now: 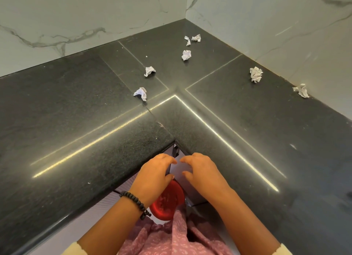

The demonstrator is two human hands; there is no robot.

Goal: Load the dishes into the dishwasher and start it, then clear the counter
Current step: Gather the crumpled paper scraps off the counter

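Dark granite surface (76,112) wraps an inner corner under marble walls, with crumpled paper scraps (186,55) scattered toward the back. Below its front edge, the left hand (155,172) and right hand (200,170) hover close together, fingers loosely curled, holding nothing. A red round lid (167,201) lies beneath them.

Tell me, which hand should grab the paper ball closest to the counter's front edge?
Probably the left hand. That crumpled paper lies on the counter left of the inner corner, on its side. The right hand would have to cross over. Both hands look free.
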